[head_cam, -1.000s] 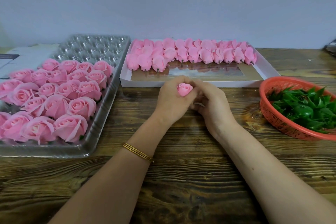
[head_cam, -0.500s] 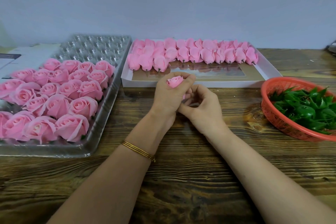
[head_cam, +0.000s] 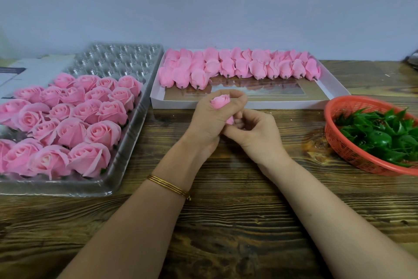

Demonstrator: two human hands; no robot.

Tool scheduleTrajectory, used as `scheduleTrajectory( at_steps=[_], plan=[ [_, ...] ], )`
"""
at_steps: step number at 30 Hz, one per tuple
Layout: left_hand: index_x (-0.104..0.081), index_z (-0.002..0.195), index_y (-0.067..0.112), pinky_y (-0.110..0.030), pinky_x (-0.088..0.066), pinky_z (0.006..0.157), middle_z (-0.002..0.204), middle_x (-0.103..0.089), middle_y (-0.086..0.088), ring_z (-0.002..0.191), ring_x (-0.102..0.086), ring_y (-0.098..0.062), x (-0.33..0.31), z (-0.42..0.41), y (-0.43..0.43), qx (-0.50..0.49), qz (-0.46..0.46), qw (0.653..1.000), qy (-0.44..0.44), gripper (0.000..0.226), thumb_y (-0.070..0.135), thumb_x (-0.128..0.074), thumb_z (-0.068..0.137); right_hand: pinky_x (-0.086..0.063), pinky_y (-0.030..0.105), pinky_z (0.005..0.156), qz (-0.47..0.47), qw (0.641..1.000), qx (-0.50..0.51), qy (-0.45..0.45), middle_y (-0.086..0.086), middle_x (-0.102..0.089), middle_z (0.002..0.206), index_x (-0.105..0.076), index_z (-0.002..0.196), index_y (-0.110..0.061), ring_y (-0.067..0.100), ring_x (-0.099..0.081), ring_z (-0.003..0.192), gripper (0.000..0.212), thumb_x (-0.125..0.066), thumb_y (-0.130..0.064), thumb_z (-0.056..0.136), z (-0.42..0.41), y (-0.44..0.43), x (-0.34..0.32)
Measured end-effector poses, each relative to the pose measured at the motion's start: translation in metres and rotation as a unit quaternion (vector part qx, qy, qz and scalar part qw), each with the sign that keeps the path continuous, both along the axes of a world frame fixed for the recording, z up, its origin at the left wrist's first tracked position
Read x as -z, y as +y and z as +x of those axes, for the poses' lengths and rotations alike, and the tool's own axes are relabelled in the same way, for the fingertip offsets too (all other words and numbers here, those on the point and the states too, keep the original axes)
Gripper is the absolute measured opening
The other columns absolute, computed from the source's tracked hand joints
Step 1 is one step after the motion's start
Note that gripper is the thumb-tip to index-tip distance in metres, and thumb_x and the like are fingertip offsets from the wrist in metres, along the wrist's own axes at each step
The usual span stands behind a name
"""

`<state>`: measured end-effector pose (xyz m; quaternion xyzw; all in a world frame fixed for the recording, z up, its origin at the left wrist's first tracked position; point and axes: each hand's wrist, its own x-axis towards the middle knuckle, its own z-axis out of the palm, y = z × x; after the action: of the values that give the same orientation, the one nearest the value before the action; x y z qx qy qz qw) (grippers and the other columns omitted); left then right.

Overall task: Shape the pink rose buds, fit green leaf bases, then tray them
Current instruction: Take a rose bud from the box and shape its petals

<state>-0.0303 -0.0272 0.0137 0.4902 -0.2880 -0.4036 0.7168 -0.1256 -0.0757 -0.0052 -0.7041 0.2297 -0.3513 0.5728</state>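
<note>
Since the left hand [head_cam: 210,120] is curled round one bud [head_cam: 220,101], tip poking out, the right hand [head_cam: 255,134] can pinch its bottom end, probably shaping petals. It's held over the table [head_cam: 226,210], by the box [head_cam: 294,104]. One tray [head_cam: 126,165] of twenty-odd roses [head_cam: 101,131], roughly two dozen boxed buds [head_cam: 257,68], and one basket [head_cam: 343,147] of leaf bases [head_cam: 380,138], too tangled to count.

Bud [head_cam: 220,101] base hidden, basket [head_cam: 337,141] cropped right

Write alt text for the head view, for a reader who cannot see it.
A left hand grips a pink rose bud over a table; the right hand pinches its base. Finished roses sit in a clear tray left, unshaped buds in a white box behind, green leaf bases in a red basket right.
</note>
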Motion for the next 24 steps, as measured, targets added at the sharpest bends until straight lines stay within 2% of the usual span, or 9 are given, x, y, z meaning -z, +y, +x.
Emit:
scheduleTrajectory(
  at_steps=[3, 8, 14, 17, 21, 24],
  plan=[
    [-0.065, 0.089, 0.013, -0.028, -0.045, 0.058, 0.058, -0.053, 0.001, 0.055, -0.052, -0.011, 0.001, 0.004, 0.002, 0.030, 0.000, 0.999, -0.012, 0.007, 0.007, -0.065, 0.091, -0.043, 0.017, 0.063, 0.039, 0.999, -0.030, 0.002, -0.006, -0.053, 0.058, -0.065, 0.071, -0.010, 0.009, -0.047, 0.062, 0.018, -0.073, 0.003, 0.080, -0.003, 0.000, -0.005],
    [-0.065, 0.092, 0.013, -0.030, -0.043, 0.060, 0.058, -0.054, 0.003, 0.056, -0.053, -0.012, 0.001, 0.006, 0.003, 0.034, -0.002, 0.999, -0.024, 0.004, 0.009, -0.064, 0.092, -0.042, 0.017, 0.060, 0.091, 0.995, -0.045, 0.013, -0.007, -0.054, 0.055, -0.068, 0.073, -0.011, 0.005, -0.048, 0.056, 0.013, -0.072, -0.003, 0.083, -0.004, -0.001, -0.007],
    [-0.066, 0.083, 0.014, -0.023, -0.051, 0.051, 0.055, -0.055, 0.001, 0.050, -0.054, -0.010, 0.004, 0.003, -0.001, -0.042, 0.014, 0.999, 0.007, 0.011, 0.005, -0.067, 0.090, -0.046, 0.013, 0.059, 0.013, 1.000, 0.004, 0.016, -0.016, -0.063, 0.059, -0.064, 0.078, -0.020, -0.002, -0.054, 0.057, 0.027, -0.080, 0.001, 0.073, 0.001, 0.004, -0.002],
    [-0.066, 0.083, 0.014, -0.023, -0.051, 0.051, 0.052, -0.055, 0.003, 0.048, -0.054, -0.008, 0.005, 0.002, -0.003, -0.039, 0.012, 0.999, -0.004, 0.012, 0.005, -0.067, 0.090, -0.045, 0.019, 0.059, -0.015, 0.999, 0.042, 0.031, -0.016, -0.061, 0.058, -0.061, 0.074, -0.023, 0.000, -0.051, 0.056, 0.029, -0.082, -0.003, 0.070, 0.003, 0.003, 0.003],
    [-0.065, 0.087, 0.013, -0.022, -0.052, 0.051, 0.053, -0.055, 0.003, 0.049, -0.054, -0.008, 0.005, 0.002, -0.002, -0.022, 0.005, 1.000, -0.014, 0.009, 0.005, -0.067, 0.089, -0.043, 0.015, 0.057, -0.014, 0.999, 0.040, 0.017, -0.017, -0.057, 0.054, -0.061, 0.067, -0.023, -0.002, -0.048, 0.054, 0.030, -0.080, 0.001, 0.072, 0.002, 0.003, 0.001],
    [-0.065, 0.090, 0.013, -0.024, -0.051, 0.054, 0.055, -0.054, 0.003, 0.053, -0.053, -0.009, 0.004, 0.004, -0.001, -0.005, -0.003, 1.000, -0.014, 0.008, 0.005, -0.066, 0.091, -0.040, 0.009, 0.056, 0.012, 1.000, 0.009, -0.006, -0.017, -0.052, 0.050, -0.059, 0.059, -0.024, -0.003, -0.044, 0.051, 0.039, -0.073, 0.008, 0.076, 0.000, 0.003, -0.003]
  ],
)
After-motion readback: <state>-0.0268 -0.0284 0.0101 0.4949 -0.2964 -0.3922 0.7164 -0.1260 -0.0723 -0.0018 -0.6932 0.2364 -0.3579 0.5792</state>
